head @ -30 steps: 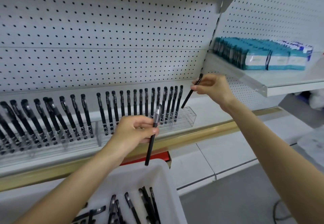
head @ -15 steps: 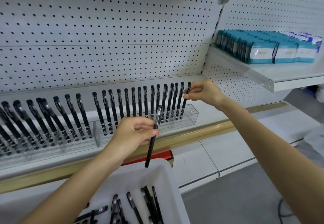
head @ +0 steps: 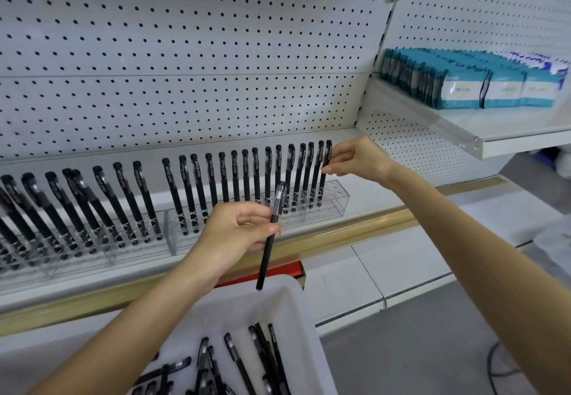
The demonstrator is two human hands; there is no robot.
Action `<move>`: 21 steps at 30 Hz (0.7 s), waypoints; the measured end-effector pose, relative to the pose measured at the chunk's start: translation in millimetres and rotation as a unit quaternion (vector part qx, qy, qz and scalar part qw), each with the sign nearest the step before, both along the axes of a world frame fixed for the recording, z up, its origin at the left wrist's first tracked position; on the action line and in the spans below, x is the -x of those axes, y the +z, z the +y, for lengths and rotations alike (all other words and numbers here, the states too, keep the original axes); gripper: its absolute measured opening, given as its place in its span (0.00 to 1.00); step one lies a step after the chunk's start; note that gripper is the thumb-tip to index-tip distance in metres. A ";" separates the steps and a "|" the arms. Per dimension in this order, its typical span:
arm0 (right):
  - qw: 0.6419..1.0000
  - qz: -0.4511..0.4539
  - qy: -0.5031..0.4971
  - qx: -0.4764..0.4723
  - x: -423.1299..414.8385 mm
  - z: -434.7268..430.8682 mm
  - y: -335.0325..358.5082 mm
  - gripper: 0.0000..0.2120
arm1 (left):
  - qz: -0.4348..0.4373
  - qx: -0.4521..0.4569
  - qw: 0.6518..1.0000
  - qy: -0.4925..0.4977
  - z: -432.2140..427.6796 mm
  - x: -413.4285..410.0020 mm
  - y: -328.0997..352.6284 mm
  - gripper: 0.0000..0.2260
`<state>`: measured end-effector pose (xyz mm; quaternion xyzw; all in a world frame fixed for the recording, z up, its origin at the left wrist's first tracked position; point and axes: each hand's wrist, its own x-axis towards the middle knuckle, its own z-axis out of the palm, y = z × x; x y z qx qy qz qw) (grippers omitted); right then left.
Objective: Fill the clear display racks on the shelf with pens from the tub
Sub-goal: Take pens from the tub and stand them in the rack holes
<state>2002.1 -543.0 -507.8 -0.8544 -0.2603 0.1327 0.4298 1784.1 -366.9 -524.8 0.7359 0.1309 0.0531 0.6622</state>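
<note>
The black pen (head: 267, 251) over the tub (head: 293, 308) is dull, matt plastic with a see-through cap. The last pen (head: 327, 152) in the racks (head: 335, 200) looks the same. The tub is smooth white plastic. The racks are clear, shiny plastic. The back wall (head: 185, 55) is white painted metal with holes.

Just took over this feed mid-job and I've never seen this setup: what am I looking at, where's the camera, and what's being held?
There is no machine here: these are a person's two bare hands, filmed by one camera worn on the head, looking forward and down. The left hand grips a spare pen above the white tub, which holds more loose pens. The right hand pinches the end pen, standing at the right end of the row in the clear rack on the shelf. Holes to its right look empty. Teal packets sit on a higher shelf to the right.
</note>
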 end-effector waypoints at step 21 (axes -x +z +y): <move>0.982 0.085 0.118 -0.117 113.1 -3.3 16.4 0.04 | -0.027 0.053 0.997 -0.046 -34.1 6.8 12.9 0.06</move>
